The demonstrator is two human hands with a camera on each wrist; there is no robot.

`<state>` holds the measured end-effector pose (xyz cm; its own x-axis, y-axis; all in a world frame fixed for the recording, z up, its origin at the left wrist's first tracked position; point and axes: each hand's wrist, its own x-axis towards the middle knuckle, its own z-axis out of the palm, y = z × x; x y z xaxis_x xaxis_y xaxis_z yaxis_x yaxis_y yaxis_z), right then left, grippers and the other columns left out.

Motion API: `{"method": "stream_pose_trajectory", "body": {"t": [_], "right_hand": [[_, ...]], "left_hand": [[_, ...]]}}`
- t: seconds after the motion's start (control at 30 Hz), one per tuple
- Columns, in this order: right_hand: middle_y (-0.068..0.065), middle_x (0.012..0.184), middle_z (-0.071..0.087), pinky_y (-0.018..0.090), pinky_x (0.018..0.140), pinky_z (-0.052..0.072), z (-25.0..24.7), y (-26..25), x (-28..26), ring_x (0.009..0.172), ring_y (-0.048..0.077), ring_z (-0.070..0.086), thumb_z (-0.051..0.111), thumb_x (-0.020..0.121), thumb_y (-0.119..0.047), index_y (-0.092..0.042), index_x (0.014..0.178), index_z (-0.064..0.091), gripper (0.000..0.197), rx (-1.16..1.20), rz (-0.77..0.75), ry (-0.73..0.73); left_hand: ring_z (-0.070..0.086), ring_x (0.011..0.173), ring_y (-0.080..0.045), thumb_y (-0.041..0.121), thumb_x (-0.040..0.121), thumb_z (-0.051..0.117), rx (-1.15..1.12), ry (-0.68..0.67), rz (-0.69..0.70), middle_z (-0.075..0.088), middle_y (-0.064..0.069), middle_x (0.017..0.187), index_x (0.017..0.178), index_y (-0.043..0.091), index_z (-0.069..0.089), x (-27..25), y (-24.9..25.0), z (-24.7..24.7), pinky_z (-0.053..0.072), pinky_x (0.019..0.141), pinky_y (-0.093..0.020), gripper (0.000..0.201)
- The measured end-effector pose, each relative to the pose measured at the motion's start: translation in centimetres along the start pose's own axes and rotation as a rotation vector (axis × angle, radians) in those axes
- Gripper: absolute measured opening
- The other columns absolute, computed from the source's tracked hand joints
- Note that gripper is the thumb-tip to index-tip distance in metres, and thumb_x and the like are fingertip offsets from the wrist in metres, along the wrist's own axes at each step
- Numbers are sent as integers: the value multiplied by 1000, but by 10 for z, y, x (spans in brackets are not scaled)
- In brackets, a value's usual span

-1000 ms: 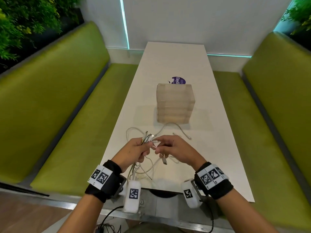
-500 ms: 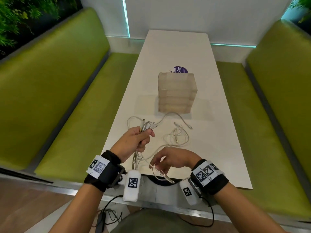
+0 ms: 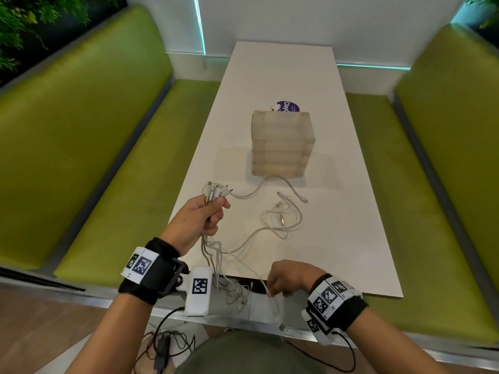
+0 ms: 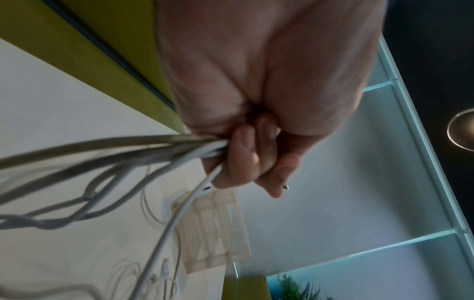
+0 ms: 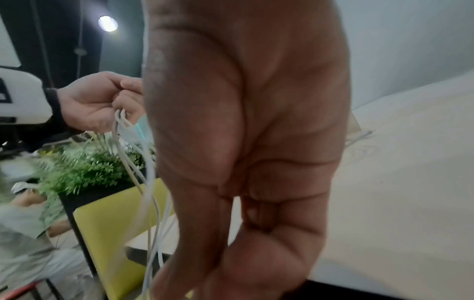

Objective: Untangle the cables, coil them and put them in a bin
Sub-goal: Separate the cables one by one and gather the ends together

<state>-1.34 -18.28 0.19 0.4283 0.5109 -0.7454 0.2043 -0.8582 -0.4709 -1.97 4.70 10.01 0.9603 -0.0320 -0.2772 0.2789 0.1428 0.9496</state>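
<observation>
My left hand (image 3: 208, 211) grips a bundle of white cables (image 3: 216, 194) just below their plugs, which fan out above the fist; the wrist view shows the fingers (image 4: 243, 160) curled round the strands (image 4: 143, 154). The cables hang down past the table's near edge in a tangle (image 3: 235, 290). My right hand (image 3: 283, 279) sits low at that edge and pinches one thin white cable (image 3: 272, 298) whose end dangles below. A loose knot of cable (image 3: 280, 217) lies on the white table (image 3: 351, 238). A translucent stack of bins (image 3: 282, 144) stands further back.
Green benches (image 3: 94, 157) run along both sides of the table. A purple round sticker (image 3: 287, 106) lies behind the bins. One cable (image 3: 270, 184) snakes along the front of the stack. Black wires (image 3: 167, 341) hang under the table near my lap.
My right hand has left the plugs and drawn back and down to the near table edge, pulling one cable out. The left hand has kept its grip on the bundle.
</observation>
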Motion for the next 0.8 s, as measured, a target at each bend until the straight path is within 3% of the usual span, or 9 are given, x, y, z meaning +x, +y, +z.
{"method": "stream_pose_trajectory", "body": {"t": [0.1,0.2,0.3,0.37,0.43,0.63,0.8], "right_hand": [[4,70,61,24,58,43,-3,4,-6,56,15,53,69,81,-29,-8,82,71,21,-154,79,-45],[3,73,65,27,62,46,-7,9,-6,61,17,57,67,81,-32,-8,79,73,26,-156,124,-55],[-2,71,63,25,62,46,-15,11,-3,58,13,56,67,81,-29,-13,80,68,16,-48,66,64],[-2,78,64,22,56,44,-21,9,-3,58,9,55,67,83,-22,-18,86,67,5,35,-7,128],[-3,80,63,20,55,41,-24,5,-1,59,8,54,66,85,-18,-16,95,68,11,98,-79,128],[-4,90,68,27,73,48,-22,-4,6,73,11,60,68,84,-24,-23,109,67,26,150,-201,123],[-9,105,68,22,74,41,-9,-27,10,73,-3,54,69,83,-28,-31,129,53,49,132,-252,66]], "left_hand": [[23,44,-7,16,99,44,-41,36,3,39,5,52,85,6,58,-1,2,-10,25,39,-16,22],[23,43,-6,16,100,43,-60,43,6,39,5,52,85,6,58,-2,3,-13,25,38,-16,22],[22,43,-6,16,100,43,-50,35,6,38,4,52,86,5,57,-2,1,-10,24,39,-17,22],[21,44,-7,16,100,43,-48,27,7,38,5,52,86,5,57,-2,0,-6,24,39,-17,22],[21,44,-7,16,100,43,-45,23,6,38,5,52,85,5,57,-1,1,-4,24,39,-17,23],[21,43,-7,15,100,42,-77,32,11,39,5,51,84,5,56,-1,4,-3,23,40,-17,23],[23,40,-4,14,100,40,-180,26,24,36,5,51,83,6,54,-1,11,-2,23,38,-15,23]]}}
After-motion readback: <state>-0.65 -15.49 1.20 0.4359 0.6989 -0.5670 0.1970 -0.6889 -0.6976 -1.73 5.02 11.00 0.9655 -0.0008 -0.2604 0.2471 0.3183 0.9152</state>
